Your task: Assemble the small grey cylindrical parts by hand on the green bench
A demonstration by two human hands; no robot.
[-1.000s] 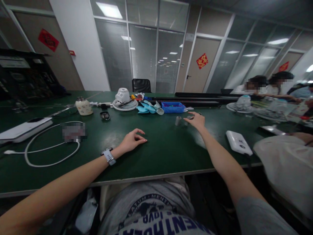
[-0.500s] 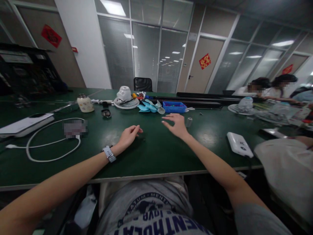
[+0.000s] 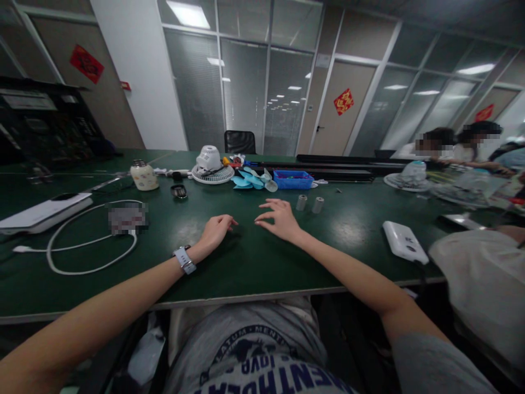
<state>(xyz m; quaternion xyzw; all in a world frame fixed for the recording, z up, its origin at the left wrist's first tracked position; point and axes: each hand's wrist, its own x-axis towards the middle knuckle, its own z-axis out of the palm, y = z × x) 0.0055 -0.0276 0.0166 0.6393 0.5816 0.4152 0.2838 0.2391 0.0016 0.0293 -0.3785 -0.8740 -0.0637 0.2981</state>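
Note:
My left hand (image 3: 216,235), with a watch (image 3: 186,260) on its wrist, hovers over the green table. Its fingers are curled together, and whatever they may hold is hidden. To its right, my right hand (image 3: 279,220) has thumb and fingers apart, with nothing visible between them. Just beyond that hand, two small silvery cylinders stand upright side by side: a left cylinder (image 3: 301,203) and a right cylinder (image 3: 318,205). Neither is touched by my hands.
Farther back lie a blue basket (image 3: 292,180), light-blue fan blades (image 3: 251,179) and a white fan (image 3: 212,166). A patterned bottle (image 3: 144,175), dark oval object (image 3: 179,191) and white cable (image 3: 74,272) are left. A white device (image 3: 405,242) lies right, near another person's sleeve (image 3: 479,268).
My right hand has moved left and toward me, away from the cylinders. Two cylinders now show where one was visible. My left hand has shifted slightly, its fingers curled downward.

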